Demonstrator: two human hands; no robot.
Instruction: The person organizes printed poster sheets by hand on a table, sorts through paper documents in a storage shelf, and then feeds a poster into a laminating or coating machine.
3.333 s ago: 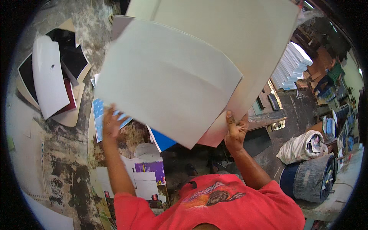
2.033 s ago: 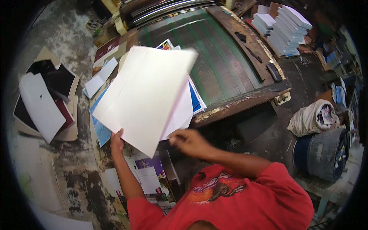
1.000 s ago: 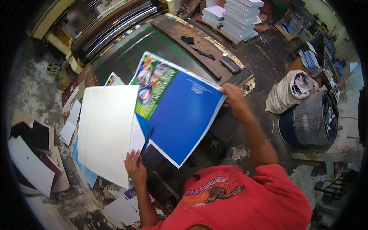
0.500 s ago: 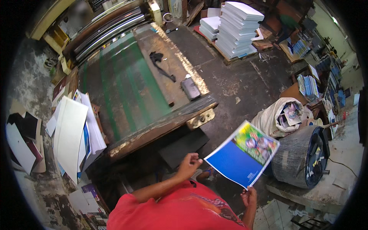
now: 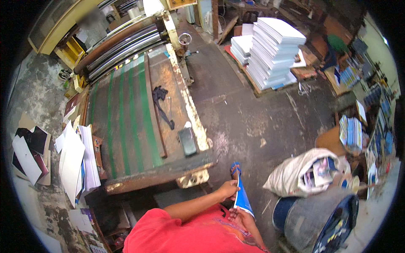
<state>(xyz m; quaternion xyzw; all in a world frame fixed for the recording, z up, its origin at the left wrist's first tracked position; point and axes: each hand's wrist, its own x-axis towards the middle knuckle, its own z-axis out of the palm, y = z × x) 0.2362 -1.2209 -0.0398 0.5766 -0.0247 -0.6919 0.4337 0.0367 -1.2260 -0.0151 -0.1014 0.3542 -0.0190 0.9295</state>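
Observation:
A printed sheet (image 5: pixel 244 201) with a blue face and white border is held in front of my red shirt. It is seen at a steep slant, so only a narrow blue wedge shows. The fingers of my left hand (image 5: pixel 228 190) pinch its upper left edge. At the lower end my right hand (image 5: pixel 241 217) is closed on the sheet with curled fingers. Past the sheet, a foot in a blue sandal (image 5: pixel 236 169) rests on the dark floor.
Ahead on the left stands a roller machine with a green-striped bed (image 5: pixel 126 122), a dark box (image 5: pixel 187 141) on its edge. White paper stacks (image 5: pixel 274 55) stand far right. A full sack (image 5: pixel 291 173) and wrapped drum (image 5: pixel 314 221) sit at right. Another person (image 5: pixel 336 48) bends far right.
The sheet has been drawn in close and turned steeply, hiding its picture. My left hand, free before, now grips its edge. My view has shifted, so the machine and sack appear lower.

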